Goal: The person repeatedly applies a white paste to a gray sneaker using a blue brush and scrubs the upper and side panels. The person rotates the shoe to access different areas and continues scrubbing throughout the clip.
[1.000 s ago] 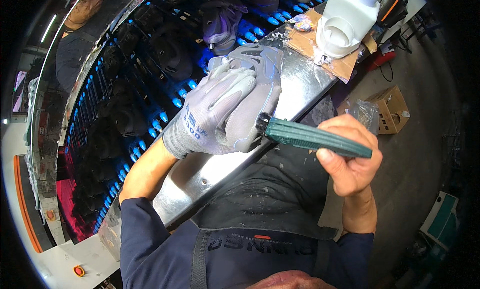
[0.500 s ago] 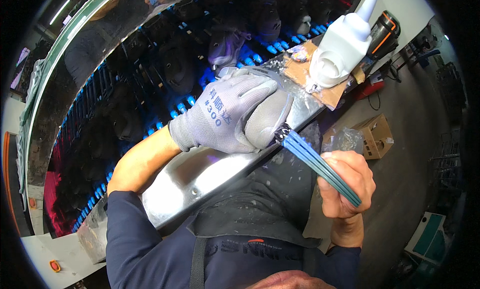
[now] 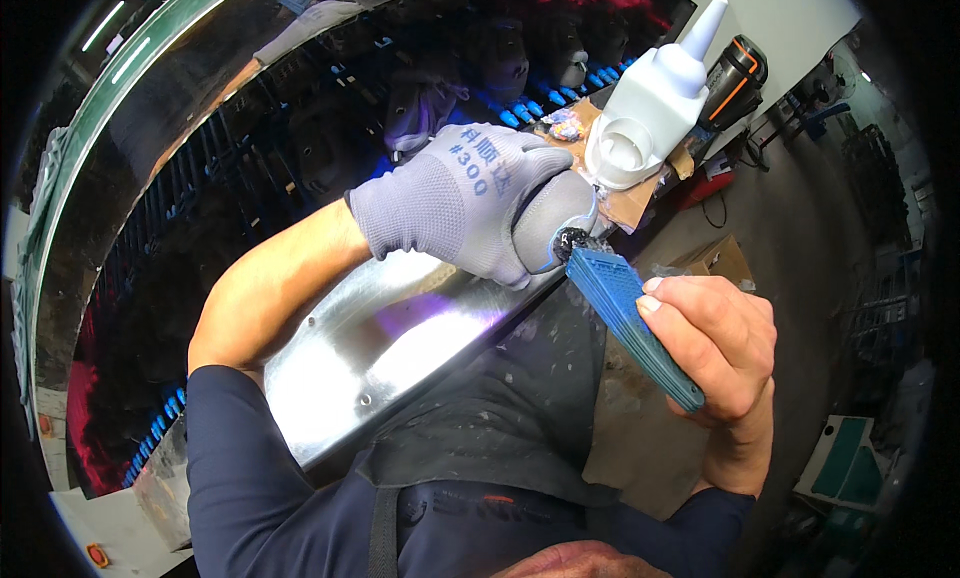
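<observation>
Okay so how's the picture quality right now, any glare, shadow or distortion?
Head view: glare washes out the metal ledge; head view: dark shapes beyond the gloved left hand sink into deep shadow; head view: the fisheye leaves blackened corners; head view: the blue-green brush looks fairly sharp.
</observation>
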Demonstrator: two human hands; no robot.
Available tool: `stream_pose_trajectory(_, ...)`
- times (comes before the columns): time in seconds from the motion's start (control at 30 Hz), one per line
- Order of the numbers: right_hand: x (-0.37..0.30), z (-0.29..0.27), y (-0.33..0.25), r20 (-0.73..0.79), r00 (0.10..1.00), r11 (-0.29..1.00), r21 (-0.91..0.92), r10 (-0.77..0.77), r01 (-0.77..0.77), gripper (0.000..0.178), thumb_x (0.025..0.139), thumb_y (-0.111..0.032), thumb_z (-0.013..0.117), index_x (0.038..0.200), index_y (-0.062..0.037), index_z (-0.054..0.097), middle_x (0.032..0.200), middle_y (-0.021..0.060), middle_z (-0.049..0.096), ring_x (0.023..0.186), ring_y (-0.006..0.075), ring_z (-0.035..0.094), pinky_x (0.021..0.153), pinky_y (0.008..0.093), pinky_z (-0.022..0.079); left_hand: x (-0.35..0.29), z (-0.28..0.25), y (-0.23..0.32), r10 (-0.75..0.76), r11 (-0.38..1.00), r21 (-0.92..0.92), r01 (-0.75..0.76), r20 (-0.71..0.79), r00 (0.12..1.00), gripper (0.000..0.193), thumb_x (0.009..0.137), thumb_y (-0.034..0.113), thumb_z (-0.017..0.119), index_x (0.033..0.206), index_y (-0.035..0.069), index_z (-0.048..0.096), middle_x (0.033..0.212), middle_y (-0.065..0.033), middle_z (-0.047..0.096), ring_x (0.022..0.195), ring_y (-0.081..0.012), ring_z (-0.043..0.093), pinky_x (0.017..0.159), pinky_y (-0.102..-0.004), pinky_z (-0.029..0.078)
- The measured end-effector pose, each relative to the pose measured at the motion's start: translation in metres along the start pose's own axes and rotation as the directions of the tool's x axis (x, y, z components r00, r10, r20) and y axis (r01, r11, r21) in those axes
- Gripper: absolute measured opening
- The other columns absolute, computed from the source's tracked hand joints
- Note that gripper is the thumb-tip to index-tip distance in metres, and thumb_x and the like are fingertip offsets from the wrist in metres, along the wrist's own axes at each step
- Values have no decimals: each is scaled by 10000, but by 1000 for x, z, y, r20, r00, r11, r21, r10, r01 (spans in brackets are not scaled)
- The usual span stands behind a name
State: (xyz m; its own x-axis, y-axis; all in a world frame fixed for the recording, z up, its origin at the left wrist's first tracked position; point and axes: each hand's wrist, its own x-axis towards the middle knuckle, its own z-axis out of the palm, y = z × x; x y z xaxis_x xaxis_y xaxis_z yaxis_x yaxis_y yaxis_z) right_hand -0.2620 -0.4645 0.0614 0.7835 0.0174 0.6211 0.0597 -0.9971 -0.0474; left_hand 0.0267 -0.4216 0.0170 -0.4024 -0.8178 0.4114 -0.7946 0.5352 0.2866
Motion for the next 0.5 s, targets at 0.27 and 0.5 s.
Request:
stream_pose_trajectory(0.27,21,-25,6,148,989,991,-130,-21,40,316,680,-37,848,980,-24,751,982,115,739,894,291,746,720,353,633,22,-9,1,-134,987,-61,150,208,969,829,517,312,966,1242,22,688,1099,-182,751,1015,-336,743,918,-411,608)
stream_pose_trajectory(0.5,-1,-20,56,185,982,997,69,22,-36,282,739,-45,785,1019,-37,760,983,129,737,889,330,731,696,357,595,34,-12,-31,-200,948,-209,239,192,961,1050,515,403,996,1417,18,621,1212,-200,732,1089,-302,733,971,-382,588)
